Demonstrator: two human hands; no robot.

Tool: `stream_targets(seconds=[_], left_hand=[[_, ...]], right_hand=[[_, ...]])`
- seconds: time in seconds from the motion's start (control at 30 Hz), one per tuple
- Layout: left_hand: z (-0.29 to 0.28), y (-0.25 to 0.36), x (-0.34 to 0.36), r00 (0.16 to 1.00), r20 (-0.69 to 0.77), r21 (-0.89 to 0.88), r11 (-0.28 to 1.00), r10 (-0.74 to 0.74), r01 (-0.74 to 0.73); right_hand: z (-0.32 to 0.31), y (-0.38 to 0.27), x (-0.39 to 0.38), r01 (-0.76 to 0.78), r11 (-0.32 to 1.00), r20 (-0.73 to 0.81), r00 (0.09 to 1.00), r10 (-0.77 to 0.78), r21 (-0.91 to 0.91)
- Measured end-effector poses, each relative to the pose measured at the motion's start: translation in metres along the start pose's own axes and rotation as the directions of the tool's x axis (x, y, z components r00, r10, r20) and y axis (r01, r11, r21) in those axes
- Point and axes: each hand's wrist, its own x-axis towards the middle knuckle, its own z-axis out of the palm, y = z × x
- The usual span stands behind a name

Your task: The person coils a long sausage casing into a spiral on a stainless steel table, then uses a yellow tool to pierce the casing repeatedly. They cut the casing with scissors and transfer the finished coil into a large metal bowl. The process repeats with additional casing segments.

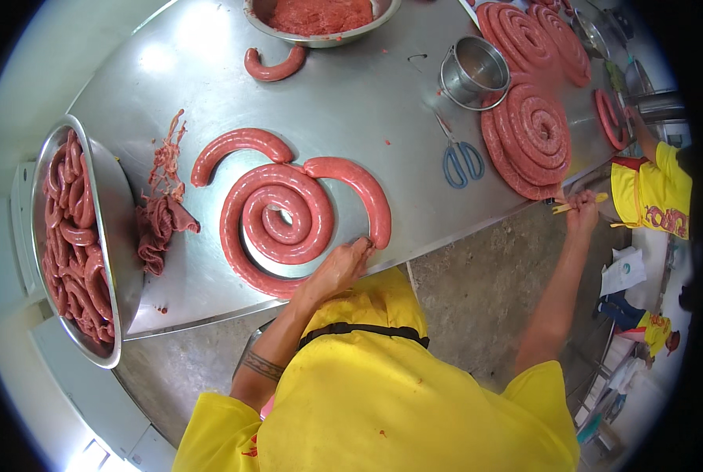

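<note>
My left hand (pixel 343 269) is closed at the table's near edge, pinching the end of a curved sausage (pixel 361 189). That sausage joins a coiled sausage (pixel 279 224) lying on the steel table, with another curved length (pixel 239 149) at its far left. Out to the right, my right hand (pixel 582 211) is closed around a thin yellow object (pixel 601 197) whose kind I cannot make out. It is beside the lower edge of a large sausage coil (pixel 534 134). Blue-handled scissors (pixel 463 164) rest between the two coils.
A steel bowl (pixel 119 259) of small sausages stands at the left beside meat scraps (pixel 162 228). A basin (pixel 320 38) of ground meat, a short sausage (pixel 275 66) and a metal bucket (pixel 475 72) are farther back. Another person in yellow (pixel 658 189) is at the right.
</note>
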Motion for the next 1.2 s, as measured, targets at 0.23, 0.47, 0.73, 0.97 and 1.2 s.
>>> stream_targets(seconds=[0.23, 0.47, 0.73, 0.97, 1.2], left_hand=[[-0.072, -0.077, -0.107, 0.604, -0.795, 0.404, 0.793, 0.058, 0.456], [-0.088, -0.095, -0.094, 0.661, -0.123, -0.957, 0.265, -0.74, 0.119], [-0.12, -0.109, -0.022, 0.843, -0.047, -0.983, 0.173, -0.536, 0.055], [-0.089, -0.099, -0.079, 0.79, -0.116, -0.972, -0.093, -0.602, -0.214], [-0.073, -0.097, -0.089, 0.774, -0.229, -0.919, -0.132, -0.59, -0.372]], right_hand=[[0.048, 0.107, -0.18, -0.532, 0.665, 0.198, 0.684, 0.702, -0.524], [0.115, 0.114, -0.291, -0.531, 0.501, 0.168, 0.553, 0.816, -0.684], [0.128, 0.119, -0.298, -0.356, 0.544, 0.172, 0.696, 0.697, -0.76], [0.162, 0.134, -0.36, -0.263, 0.458, 0.311, 0.451, 0.836, -0.849], [0.196, 0.142, -0.391, -0.152, 0.417, 0.366, 0.279, 0.888, -0.896]])
